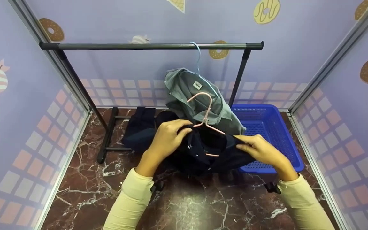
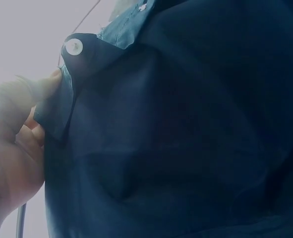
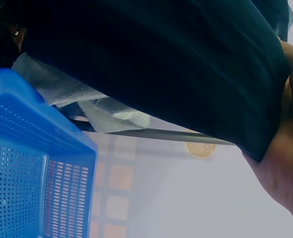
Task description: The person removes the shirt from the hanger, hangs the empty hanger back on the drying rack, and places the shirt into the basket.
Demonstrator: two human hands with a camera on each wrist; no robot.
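Observation:
A dark navy shirt [image 1: 184, 156] hangs between both hands, with a pink hanger [image 1: 207, 111] inside its neck opening and the hook standing up out of it. My left hand [image 1: 170, 135] pinches the shirt near the collar on the left side; a white button shows beside the fingers in the left wrist view. My right hand [image 1: 260, 150] pinches the shirt's other shoulder between thumb and fingers. Behind the pink hook, a grey-green shirt [image 1: 184, 86] hangs on a light blue hanger [image 1: 198, 57] from the rack's bar.
The dark metal clothes rack [image 1: 123, 46] stands against the back wall. A blue plastic basket [image 1: 286, 137] sits on the floor at the right. Dark folded cloth [image 1: 139, 127] lies at the rack's left foot. Patterned wall panels enclose the marbled floor [image 1: 184, 204].

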